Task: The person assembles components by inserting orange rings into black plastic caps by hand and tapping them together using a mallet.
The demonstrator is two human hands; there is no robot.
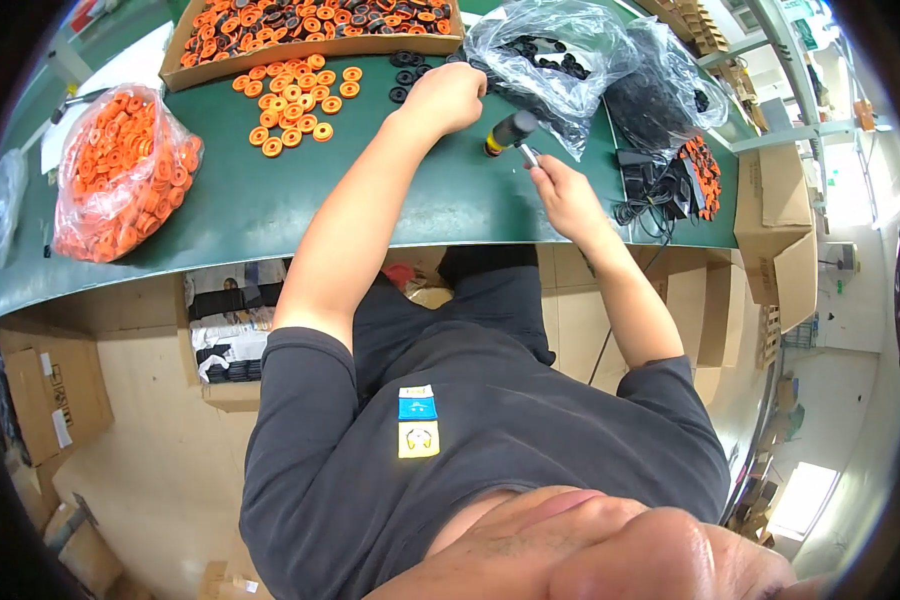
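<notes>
My right hand (567, 198) grips the handle of a mallet (515, 127), whose dark head has a yellow-and-black end and is held over the green table (370, 215). My left hand (448, 98) is closed beside a small group of black round parts (403, 77); whatever its fingers may hold is hidden. To its left lies a loose spread of orange ring-shaped parts (292, 98). Beyond my right hand, a clear plastic bag (585, 85) lies open with black round parts inside.
A cardboard tray (320, 53) of mixed orange and black parts lies at the back. A clear bag of orange parts (130, 175) stands at left. On the right are a second bag (655, 95), black adapters with cables (660, 185), more orange parts (705, 175) and a cardboard box (775, 220).
</notes>
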